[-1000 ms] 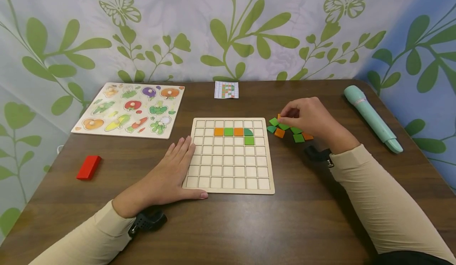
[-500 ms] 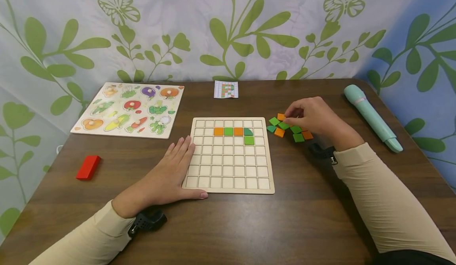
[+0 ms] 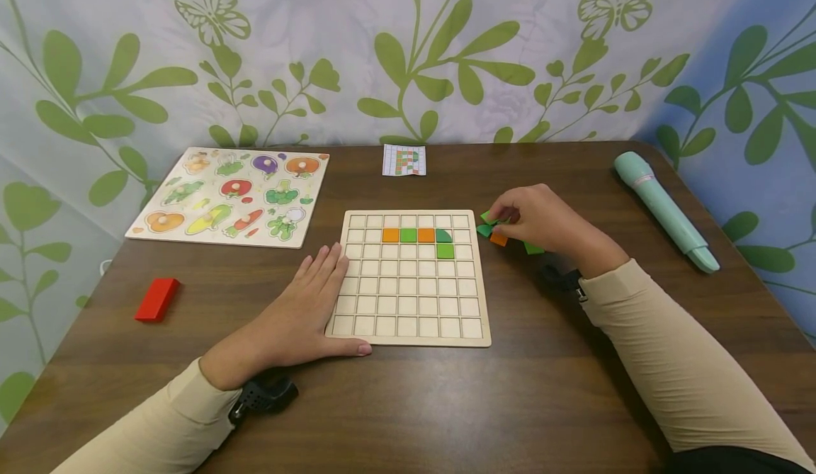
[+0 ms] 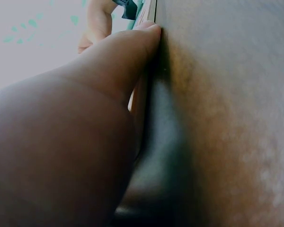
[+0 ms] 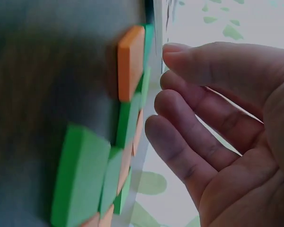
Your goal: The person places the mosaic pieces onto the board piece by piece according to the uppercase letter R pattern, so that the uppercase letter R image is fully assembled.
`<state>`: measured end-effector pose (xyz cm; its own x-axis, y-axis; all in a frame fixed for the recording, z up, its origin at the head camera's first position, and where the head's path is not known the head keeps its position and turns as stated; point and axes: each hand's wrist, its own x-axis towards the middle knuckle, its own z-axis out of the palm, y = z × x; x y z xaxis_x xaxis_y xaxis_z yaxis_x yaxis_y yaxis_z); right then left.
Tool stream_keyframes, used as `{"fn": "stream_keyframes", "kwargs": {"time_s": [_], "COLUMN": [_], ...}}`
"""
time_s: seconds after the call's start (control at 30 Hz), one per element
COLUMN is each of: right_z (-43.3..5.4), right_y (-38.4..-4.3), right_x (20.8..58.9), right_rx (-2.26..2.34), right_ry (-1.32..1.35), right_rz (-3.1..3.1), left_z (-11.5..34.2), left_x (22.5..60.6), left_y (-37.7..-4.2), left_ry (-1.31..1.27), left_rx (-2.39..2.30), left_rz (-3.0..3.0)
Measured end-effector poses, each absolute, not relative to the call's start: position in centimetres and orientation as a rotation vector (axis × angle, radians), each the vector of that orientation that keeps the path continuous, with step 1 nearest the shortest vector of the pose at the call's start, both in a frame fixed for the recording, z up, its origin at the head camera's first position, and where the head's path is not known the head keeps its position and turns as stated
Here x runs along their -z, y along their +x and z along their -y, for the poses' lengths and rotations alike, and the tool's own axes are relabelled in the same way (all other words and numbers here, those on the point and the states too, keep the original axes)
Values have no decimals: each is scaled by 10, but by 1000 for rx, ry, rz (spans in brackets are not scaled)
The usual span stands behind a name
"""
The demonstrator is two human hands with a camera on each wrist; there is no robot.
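A pale wooden grid board (image 3: 389, 286) lies mid-table. Five-ish squares aside, its upper rows hold several coloured tiles, among them an orange tile (image 3: 391, 235), a green tile (image 3: 445, 251) and a dark green rounded tile (image 3: 443, 235). Spread flat, my left hand (image 3: 299, 311) rests on the board's left edge, its thumb along the near corner. To the right of the board, my right hand (image 3: 538, 219) hovers over a pile of loose tiles, partly hiding them. Its fingers bend loosely beside an orange tile (image 5: 131, 64) and a green tile (image 5: 80, 175), with nothing visible between them.
A small pattern card (image 3: 404, 160) lies behind the board. At the back left is a vegetable puzzle board (image 3: 210, 205), with a red block (image 3: 157, 300) in front of it. A mint-green microphone (image 3: 666, 212) lies at the right.
My right hand first drew slightly right, then moved left and lower over the loose tiles, covering more of them. My left hand and the tiles on the grid board stay put.
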<state>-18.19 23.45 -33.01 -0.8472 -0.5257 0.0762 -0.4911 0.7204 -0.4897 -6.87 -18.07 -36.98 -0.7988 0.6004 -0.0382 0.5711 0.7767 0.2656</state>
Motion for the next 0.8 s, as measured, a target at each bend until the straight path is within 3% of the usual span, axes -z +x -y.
{"fn": "stream_keyframes", "kwargs": {"time_s": [0.8], "right_z": [-217], "right_y": [-177], "right_x": [337], "right_rx": [674], "right_ry": [-937], "right_rz": [-2832], "left_z": [181], "left_x": [368], "left_y": [-68], "left_ry": [939], "left_rx": [-374], "left_rz": [-2838]}}
